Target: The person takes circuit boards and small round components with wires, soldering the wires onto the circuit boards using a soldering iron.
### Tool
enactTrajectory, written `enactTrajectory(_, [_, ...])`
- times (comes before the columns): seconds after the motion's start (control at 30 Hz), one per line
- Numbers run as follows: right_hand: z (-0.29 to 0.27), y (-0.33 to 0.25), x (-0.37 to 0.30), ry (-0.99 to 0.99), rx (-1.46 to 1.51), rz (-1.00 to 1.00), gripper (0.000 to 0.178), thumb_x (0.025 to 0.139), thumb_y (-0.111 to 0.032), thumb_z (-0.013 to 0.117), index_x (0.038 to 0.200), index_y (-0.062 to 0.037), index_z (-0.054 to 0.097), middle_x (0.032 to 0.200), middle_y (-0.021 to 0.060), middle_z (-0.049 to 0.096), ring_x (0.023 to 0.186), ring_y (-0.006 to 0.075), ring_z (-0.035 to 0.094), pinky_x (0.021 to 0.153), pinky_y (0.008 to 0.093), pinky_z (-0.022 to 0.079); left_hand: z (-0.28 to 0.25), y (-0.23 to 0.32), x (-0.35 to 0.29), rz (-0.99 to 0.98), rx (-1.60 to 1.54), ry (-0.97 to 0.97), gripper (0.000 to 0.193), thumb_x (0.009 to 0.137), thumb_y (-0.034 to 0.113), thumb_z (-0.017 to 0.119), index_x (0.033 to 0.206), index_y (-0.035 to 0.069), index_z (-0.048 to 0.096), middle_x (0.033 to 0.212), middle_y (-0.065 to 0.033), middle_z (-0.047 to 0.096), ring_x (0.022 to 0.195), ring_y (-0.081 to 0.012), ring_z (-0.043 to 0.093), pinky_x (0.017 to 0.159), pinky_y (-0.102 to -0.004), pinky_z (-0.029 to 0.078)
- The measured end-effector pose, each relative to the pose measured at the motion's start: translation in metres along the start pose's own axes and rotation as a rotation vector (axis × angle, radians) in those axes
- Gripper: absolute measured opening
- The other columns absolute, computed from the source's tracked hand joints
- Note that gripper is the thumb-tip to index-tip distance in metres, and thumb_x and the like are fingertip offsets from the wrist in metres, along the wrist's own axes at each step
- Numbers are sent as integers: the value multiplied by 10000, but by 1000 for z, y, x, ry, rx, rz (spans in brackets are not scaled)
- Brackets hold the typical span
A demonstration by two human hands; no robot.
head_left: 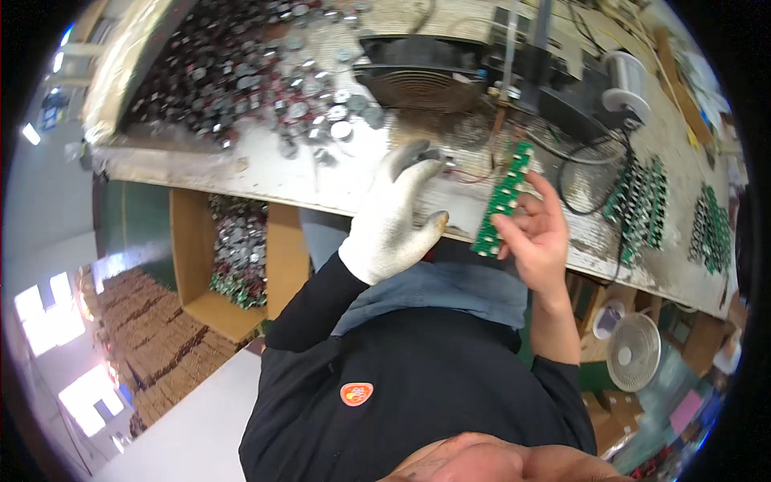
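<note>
My left hand (389, 217), in a white glove with dark fingertips, is over the front of the bench. Its thumb stands apart, while a small round metal component (434, 154) sits between its upper fingertips. Thin red wires (470, 175) run from there toward the board. My bare right hand (534, 229) pinches a long green circuit board (506, 197) between thumb and fingers. The board is tilted, upper end leaning right, and carries a row of small pale parts. Its upper end is close below the soldering stand (514, 88).
Loose round metal components (273, 88) are heaped at the back left. A black fan-like unit (422, 72) stands behind my hands, with a white wire spool (626, 84) to its right. Populated green boards (642, 205) lie at the right. A cardboard box (189, 257) holds more parts below.
</note>
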State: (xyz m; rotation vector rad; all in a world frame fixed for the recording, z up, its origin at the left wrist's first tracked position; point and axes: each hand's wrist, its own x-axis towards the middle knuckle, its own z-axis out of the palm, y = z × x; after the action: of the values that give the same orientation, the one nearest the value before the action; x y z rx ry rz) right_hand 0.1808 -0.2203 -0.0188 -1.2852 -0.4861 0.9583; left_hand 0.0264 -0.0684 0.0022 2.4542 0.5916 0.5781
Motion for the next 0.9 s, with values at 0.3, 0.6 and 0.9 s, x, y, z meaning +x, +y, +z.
enactTrajectory(0.3, [2, -3, 7, -9, 16, -26, 612, 827, 83, 605, 1358, 27, 306, 976, 136, 608, 632, 88, 588, 436, 183, 448, -78, -58, -28, -231, 238, 167, 282, 726, -33, 604, 973, 86, 669, 918, -112, 594, 785, -257, 612, 696, -317, 500])
enactTrajectory(0.6, [5, -4, 6, 0, -18, -26, 600, 833, 62, 610, 1347, 35, 300, 948, 126, 605, 607, 85, 575, 429, 187, 441, -91, -99, -9, -13, 594, -155, 269, 748, 53, 574, 987, 147, 654, 847, -98, 542, 776, -305, 586, 674, -394, 491])
enactTrajectory(0.9, [5, -3, 3, -3, -1, -35, 597, 836, 60, 609, 1343, 33, 294, 956, 131, 608, 616, 87, 577, 434, 188, 451, -92, -110, 1, 78, 679, -208, 89, 785, 133, 580, 855, 91, 614, 882, -90, 536, 832, -284, 578, 695, -403, 494])
